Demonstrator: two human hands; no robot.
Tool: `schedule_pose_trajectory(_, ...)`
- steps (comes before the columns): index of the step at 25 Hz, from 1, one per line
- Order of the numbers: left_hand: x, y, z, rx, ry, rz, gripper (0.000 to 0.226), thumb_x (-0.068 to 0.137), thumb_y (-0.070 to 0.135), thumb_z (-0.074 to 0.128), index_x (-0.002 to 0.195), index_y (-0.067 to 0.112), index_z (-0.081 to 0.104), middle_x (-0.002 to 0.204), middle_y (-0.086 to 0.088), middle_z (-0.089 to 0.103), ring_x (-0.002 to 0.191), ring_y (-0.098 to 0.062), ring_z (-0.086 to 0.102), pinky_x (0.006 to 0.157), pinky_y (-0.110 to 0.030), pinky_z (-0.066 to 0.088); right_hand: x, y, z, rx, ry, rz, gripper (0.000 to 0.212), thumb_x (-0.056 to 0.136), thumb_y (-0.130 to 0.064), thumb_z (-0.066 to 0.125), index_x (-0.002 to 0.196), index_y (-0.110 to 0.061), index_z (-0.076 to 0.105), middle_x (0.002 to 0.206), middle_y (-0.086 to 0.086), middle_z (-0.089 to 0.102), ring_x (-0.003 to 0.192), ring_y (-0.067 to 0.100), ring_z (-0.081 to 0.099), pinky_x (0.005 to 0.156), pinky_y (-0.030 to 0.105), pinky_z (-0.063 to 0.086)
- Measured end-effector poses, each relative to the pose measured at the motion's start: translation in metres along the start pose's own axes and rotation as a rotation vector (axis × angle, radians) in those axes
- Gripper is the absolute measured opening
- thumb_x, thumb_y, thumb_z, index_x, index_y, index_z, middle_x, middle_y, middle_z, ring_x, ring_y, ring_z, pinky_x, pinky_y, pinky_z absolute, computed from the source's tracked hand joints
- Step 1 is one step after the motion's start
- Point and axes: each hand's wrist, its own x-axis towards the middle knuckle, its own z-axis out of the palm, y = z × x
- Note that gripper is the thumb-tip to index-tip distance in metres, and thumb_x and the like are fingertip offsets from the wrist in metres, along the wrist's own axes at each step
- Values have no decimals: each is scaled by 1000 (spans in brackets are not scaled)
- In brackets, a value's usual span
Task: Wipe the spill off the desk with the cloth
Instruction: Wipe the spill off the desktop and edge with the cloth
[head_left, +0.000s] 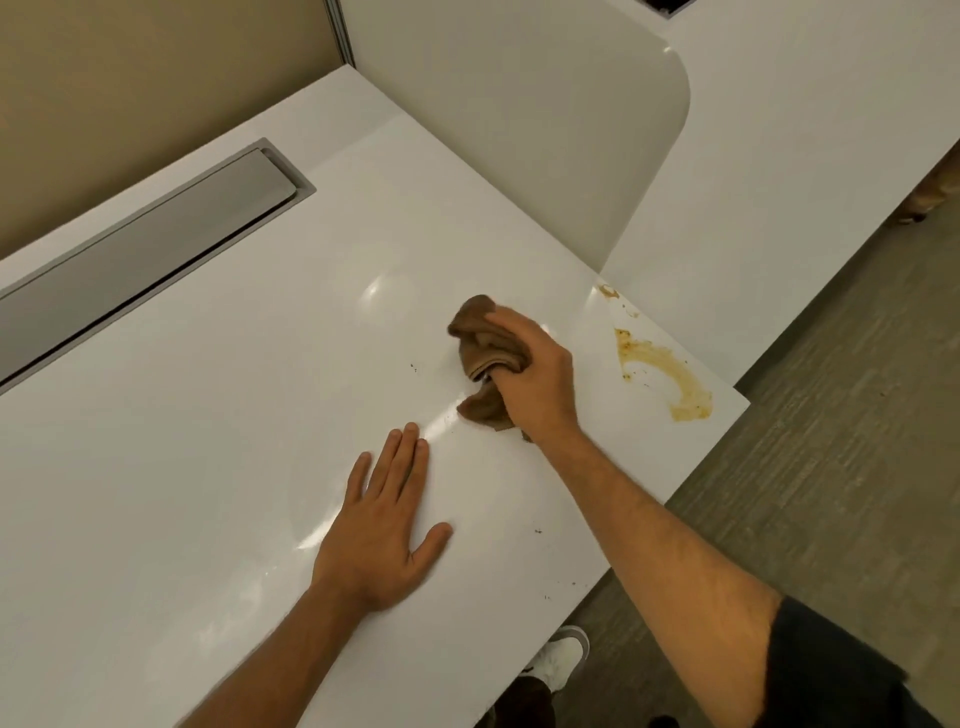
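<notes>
A yellow-brown spill (662, 376) is smeared in a curved streak near the right corner of the white desk (218, 405), with smaller stains (609, 292) beyond it. My right hand (535, 374) grips a crumpled brown cloth (480, 345) bunched in its fingers, pressed on the desk just left of the spill. My left hand (384, 525) lies flat on the desk, fingers straight, nearer to me and apart from the cloth. A few dark specks (414, 368) dot the surface left of the cloth.
A grey cable-tray lid (140, 260) is set into the desk at the back left. A white rounded divider panel (519, 119) stands behind the spill. The desk's front edge (649, 525) runs diagonally, with grey carpet (831, 467) and my shoe (563, 656) below.
</notes>
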Motion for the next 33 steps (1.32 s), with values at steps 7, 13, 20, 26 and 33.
schedule_pose_trajectory(7, 0, 0, -1, -25, 4, 10, 88, 104, 62, 30, 168, 14, -5, 177, -3, -12, 164, -20, -7, 129, -46, 0, 44, 5, 4, -490, 228, 210, 96, 90, -38, 76, 161, -6, 21, 165, 16, 25, 153, 32, 25, 126, 42, 23)
schedule_pose_trajectory(13, 0, -1, 0, -35, 15, 11, 88, 104, 62, 32, 168, 13, -2, 177, -4, -9, 164, -21, -5, 129, -48, 4, 84, 5, 30, -364, 53, 47, 85, 80, -16, 78, 154, -18, 38, 153, 1, 46, 138, 14, 44, 118, 29, 36)
schedule_pose_trajectory(20, 0, 0, 1, -40, 45, -1, 87, 104, 62, 34, 169, 13, 2, 178, -5, -6, 164, -21, -4, 129, -47, 4, 133, -9, 78, -279, -211, -159, 61, 80, -1, 65, 139, -14, 57, 137, -4, 57, 131, 12, 40, 110, 26, 40)
schedule_pose_trajectory(26, -1, 1, 0, -67, 56, -13, 91, 104, 63, 36, 168, 12, -3, 177, -4, -10, 164, -21, -7, 129, -45, 2, 137, -15, 76, -296, -594, -236, 63, 76, 2, 71, 135, -20, 65, 139, -3, 64, 128, 16, 55, 112, 36, 43)
schedule_pose_trajectory(33, -5, 3, -6, -120, 125, -55, 98, 100, 73, 24, 167, 9, -7, 177, -8, -11, 164, -25, -9, 130, -41, -13, 32, 0, 26, -274, -734, -250, 51, 75, 0, 71, 119, -26, 75, 127, -5, 73, 118, 12, 66, 107, 36, 51)
